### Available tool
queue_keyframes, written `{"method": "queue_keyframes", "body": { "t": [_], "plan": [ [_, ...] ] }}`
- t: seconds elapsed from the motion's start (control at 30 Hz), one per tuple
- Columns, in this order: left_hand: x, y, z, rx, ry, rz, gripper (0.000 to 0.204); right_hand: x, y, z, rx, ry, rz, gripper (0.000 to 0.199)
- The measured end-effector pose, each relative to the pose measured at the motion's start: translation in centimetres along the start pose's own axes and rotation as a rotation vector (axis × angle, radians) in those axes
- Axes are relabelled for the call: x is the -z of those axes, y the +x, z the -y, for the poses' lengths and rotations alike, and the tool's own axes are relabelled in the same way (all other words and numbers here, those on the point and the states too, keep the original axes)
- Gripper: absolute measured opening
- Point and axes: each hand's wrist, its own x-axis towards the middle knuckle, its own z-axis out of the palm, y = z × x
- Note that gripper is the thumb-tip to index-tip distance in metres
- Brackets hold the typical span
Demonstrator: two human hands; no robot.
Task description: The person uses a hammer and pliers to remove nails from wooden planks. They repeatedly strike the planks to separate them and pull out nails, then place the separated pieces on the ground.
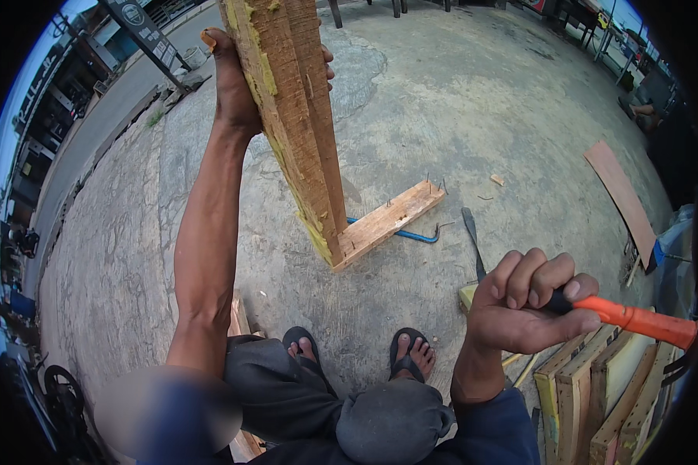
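Note:
My left hand (240, 85) grips a rough wooden beam (298, 116) high up, with the thumb on its left side and fingertips showing on its right. The beam leans slightly, yellow residue along one edge. Its lower end meets a short wooden board (395, 217) on the ground, from which several nails (429, 183) stick up. At the lower right, my right hand (527, 302) is closed round the black grip of a hammer (636, 319) with an orange shaft. The hammer's head is mostly lost at the dark picture rim.
A blue bent metal bar (419, 235) lies partly under the board. Near my right hand is a dark flat metal bar (473, 236). Several wooden pieces (589, 380) are stacked at lower right, and a thin brown panel (620, 198) lies beyond. My sandalled feet (411, 353) rest on the concrete.

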Motion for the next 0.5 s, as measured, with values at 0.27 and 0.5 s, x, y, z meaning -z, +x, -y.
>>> {"method": "queue_keyframes", "body": {
  "t": [0.27, 0.5],
  "plan": [
    [1.5, -0.4, 0.2, 0.002, -0.066, -0.033, 0.138, 9.7, -11.7, -8.0, -0.776, -1.011, 0.658, 0.043],
    [-0.2, -0.1, 0.0, -0.016, -0.05, -0.018, 0.134, -0.3, 4.7, 0.9, 0.034, 0.154, 0.073, 0.043]
  ]
}}
